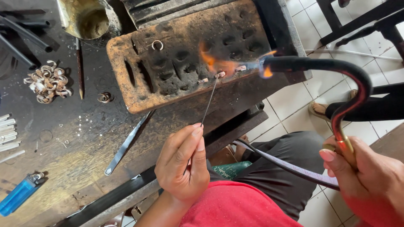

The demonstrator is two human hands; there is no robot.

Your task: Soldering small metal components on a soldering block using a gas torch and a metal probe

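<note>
Pieces under flame: three small pale metal pieces [219, 75] are laid in a row near the front edge of the scorched, pitted brown soldering block [176, 63]; the middle one is touched by the tip of the thin steel wire pick [209, 101].
Heating: the orange flame [216, 64] is blown over the pieces from the dark curved torch pipe [336, 69], so the heating is judged to be in progress, not finished.
Left to do: one small open ring [157, 44] is seen apart, higher on the block, outside the flame.
Left hand [182, 162]: the fingers are pinched together on the lower end of the pick; the pieces lie well above it.
Right hand [368, 180]: it is closed around the brass foot of the torch, far to the right of the pieces.
Bench: a heap of curled metal strips [47, 82] and a blue lighter [19, 194] are left at the side.
</note>
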